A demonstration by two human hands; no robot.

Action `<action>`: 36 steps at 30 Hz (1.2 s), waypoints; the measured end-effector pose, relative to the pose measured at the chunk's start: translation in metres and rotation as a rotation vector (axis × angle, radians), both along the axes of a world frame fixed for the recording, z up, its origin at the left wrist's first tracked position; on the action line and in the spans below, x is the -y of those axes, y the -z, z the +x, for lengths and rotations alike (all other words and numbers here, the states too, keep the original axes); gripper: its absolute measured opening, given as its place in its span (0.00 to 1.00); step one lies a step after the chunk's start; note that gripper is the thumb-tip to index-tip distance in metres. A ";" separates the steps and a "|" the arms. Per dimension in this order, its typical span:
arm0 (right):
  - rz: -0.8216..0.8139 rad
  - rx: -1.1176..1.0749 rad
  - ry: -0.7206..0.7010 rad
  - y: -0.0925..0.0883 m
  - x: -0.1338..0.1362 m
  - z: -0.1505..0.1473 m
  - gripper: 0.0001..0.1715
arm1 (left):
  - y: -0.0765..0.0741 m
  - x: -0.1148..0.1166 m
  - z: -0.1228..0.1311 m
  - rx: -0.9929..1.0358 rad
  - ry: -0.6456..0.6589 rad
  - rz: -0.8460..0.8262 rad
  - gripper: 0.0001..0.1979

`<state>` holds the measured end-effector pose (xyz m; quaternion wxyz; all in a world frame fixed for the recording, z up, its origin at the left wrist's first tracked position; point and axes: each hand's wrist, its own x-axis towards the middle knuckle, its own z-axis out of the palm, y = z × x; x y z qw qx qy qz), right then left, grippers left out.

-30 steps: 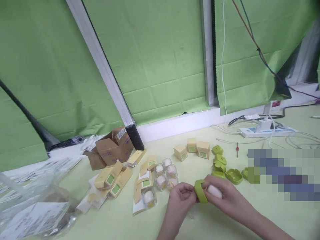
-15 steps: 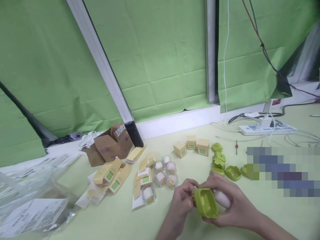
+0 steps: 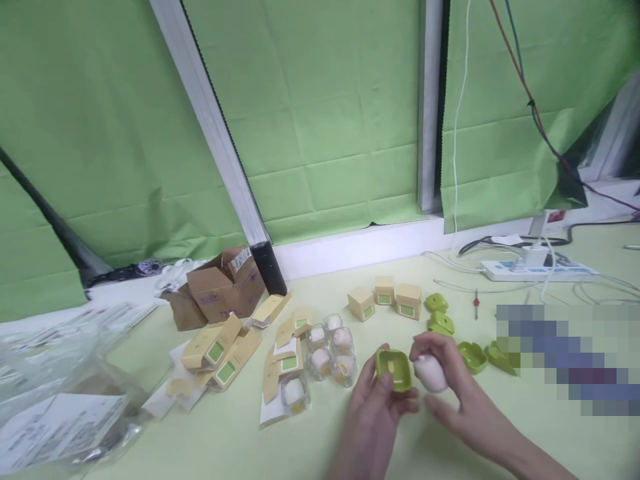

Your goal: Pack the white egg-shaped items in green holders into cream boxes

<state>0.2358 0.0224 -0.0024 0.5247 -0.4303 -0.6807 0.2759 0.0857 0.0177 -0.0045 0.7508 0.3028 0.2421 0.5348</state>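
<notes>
My left hand grips a small green case, hollow side facing up. My right hand pinches a white rounded object just to the right of the case, a small gap between the two. Both hands hover over the pale green table near its front. Clear plastic cubes with white pieces inside lie just left of my hands. More green cases lie behind my right hand.
Three small tan boxes stand behind the cubes. Flat tan cartons and a torn brown box lie to the left, with a black cylinder. A clear plastic bag is at far left. A power strip with cables sits far right.
The white object and green case, held together earlier, are now apart: the case has passed to my left hand, hollow side up, and the white object stays in my right.
</notes>
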 end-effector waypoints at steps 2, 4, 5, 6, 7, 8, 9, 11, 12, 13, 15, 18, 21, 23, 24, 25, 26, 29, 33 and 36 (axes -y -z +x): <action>-0.038 -0.130 0.027 0.001 -0.005 0.008 0.12 | -0.003 -0.003 -0.004 0.018 -0.084 -0.043 0.22; -0.097 -0.185 0.020 0.001 -0.011 0.015 0.06 | -0.006 -0.007 -0.008 0.048 -0.102 -0.155 0.21; -0.125 -0.192 0.010 0.000 -0.012 0.018 0.08 | -0.007 -0.008 -0.009 0.068 -0.082 -0.231 0.21; -0.145 -0.193 -0.009 -0.001 -0.013 0.019 0.12 | -0.009 -0.008 -0.010 0.089 -0.046 -0.301 0.21; -0.147 -0.191 -0.034 -0.003 -0.013 0.019 0.17 | -0.009 -0.009 -0.010 0.107 0.000 -0.353 0.21; -0.130 -0.185 -0.062 -0.005 -0.011 0.018 0.19 | -0.010 -0.008 -0.010 0.122 0.048 -0.376 0.22; -0.089 -0.170 -0.085 -0.006 -0.009 0.016 0.19 | -0.010 -0.008 -0.009 0.128 0.089 -0.367 0.22; 0.060 -0.084 -0.109 -0.009 -0.004 0.011 0.18 | -0.009 -0.006 -0.007 0.098 0.147 -0.276 0.23; 0.149 -0.011 -0.115 -0.010 -0.001 0.009 0.19 | -0.008 -0.004 -0.006 0.073 0.166 -0.214 0.22; 0.232 0.080 -0.126 -0.011 0.001 0.006 0.20 | -0.006 -0.003 -0.004 0.050 0.184 -0.157 0.22; 0.366 0.280 -0.157 -0.010 0.004 0.001 0.26 | -0.004 0.000 -0.001 0.046 0.221 -0.083 0.20; 0.479 0.486 -0.140 -0.004 0.004 -0.003 0.28 | -0.003 0.002 0.004 0.134 0.248 -0.056 0.17; 0.513 0.541 -0.064 0.006 0.003 -0.004 0.30 | -0.002 0.004 0.008 0.155 0.208 -0.067 0.13; 0.519 0.511 -0.049 0.011 0.003 -0.004 0.31 | -0.001 0.004 0.010 0.164 0.172 -0.095 0.13; 0.522 0.483 -0.050 0.012 0.003 -0.004 0.31 | -0.001 0.004 0.011 0.177 0.162 -0.106 0.13; 0.522 0.456 -0.049 0.013 0.004 -0.004 0.31 | -0.001 0.004 0.011 0.191 0.161 -0.113 0.13; 0.516 0.442 -0.046 0.012 0.004 -0.005 0.30 | -0.002 0.004 0.011 0.198 0.169 -0.115 0.13; 0.519 0.466 -0.031 0.009 0.006 -0.006 0.28 | -0.005 0.005 0.011 0.190 0.181 -0.088 0.11; 0.542 0.410 -0.051 0.008 0.007 -0.008 0.27 | -0.005 0.006 0.010 0.173 0.187 -0.080 0.12; 0.518 0.343 -0.060 0.008 0.008 -0.008 0.25 | -0.002 0.006 0.010 0.163 0.233 -0.111 0.13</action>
